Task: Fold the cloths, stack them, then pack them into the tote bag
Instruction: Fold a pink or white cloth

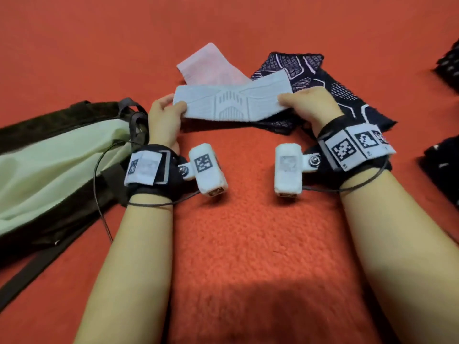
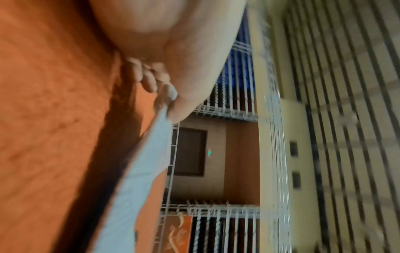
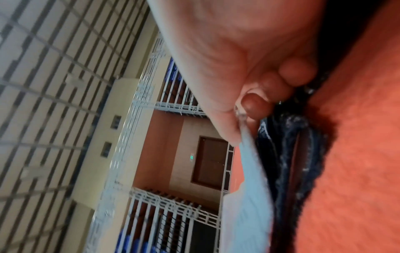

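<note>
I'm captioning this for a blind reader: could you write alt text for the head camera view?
Two hands hold a pale blue cloth by its ends above an orange blanket, the left hand at one end and the right hand at the other. Behind it lie a pink cloth and a dark patterned cloth; a tote bag lies to the left.

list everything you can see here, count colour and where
light blue cloth: 1, pale blue, centre, held at both ends
pink cloth: 1, pink, behind the blue one
patterned cloth: 1, dark navy with white lines, under the blue cloth's right end
tote bag: 1, dark brown with pale green lining, left
dark cloths: 2 pieces, black, right edge
carpet: 1, orange-red, under everything
left hand: pinches blue cloth
right hand: pinches blue cloth
</note>
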`<state>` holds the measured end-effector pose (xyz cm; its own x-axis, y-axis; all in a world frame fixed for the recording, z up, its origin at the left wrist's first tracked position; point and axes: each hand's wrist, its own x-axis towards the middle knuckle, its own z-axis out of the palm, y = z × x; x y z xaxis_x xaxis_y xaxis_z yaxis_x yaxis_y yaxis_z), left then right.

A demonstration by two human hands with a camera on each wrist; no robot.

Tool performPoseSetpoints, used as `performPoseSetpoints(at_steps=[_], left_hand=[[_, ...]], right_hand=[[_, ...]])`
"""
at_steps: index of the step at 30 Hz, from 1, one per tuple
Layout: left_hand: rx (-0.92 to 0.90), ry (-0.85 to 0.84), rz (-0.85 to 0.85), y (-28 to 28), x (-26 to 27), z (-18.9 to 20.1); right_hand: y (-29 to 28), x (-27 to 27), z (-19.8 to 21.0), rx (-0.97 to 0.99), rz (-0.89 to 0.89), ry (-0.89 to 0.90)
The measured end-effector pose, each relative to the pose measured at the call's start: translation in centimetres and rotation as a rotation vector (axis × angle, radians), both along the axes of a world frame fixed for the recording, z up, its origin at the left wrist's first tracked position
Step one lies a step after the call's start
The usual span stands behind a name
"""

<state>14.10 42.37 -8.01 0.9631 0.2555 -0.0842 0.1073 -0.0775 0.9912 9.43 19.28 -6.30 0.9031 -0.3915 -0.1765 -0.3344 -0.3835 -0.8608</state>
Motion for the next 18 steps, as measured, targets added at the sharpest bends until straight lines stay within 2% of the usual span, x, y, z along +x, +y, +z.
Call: performPoseSetpoints(at_steps=[3,5,7,9,11,14,18], left_hand=[[-0.172,-0.019,-0.023,-0.1,-1.0,0.2],[-0.320,0.021,-0.097,-0.6,-1.4,0.5],[-0.385,0.093,-0.112,-1.2,-1.7,0.8],[-0.330,0.123,-0.092,-1.6,-1.6,0.6],[-0.221,0.126,-0.088,-1.7,-1.4,0.1],[-0.084,0.099,-0.192,-1.8,-1.6,0.0],[-0.069,0.078,-0.266,-1.9,-2.2,0.5]], right_hand=[[-0.4,-0.3,0.3,0.107,-0.022,-0.019],[-0.6,-0.7,0.8,0.054,0.023,0.044],[-1.2,-1.1,1.5,-0.018,0.073,0.151],[-1.8,-1.7,2.4,-0.111,0.111,0.269],[-2.4,-2.1,3.2,-0.193,0.131,0.290],[-2.1,-2.4,3.4,-0.233,0.144,0.172],[1.1,-2.0,3.3,-0.224,0.246,-0.059]])
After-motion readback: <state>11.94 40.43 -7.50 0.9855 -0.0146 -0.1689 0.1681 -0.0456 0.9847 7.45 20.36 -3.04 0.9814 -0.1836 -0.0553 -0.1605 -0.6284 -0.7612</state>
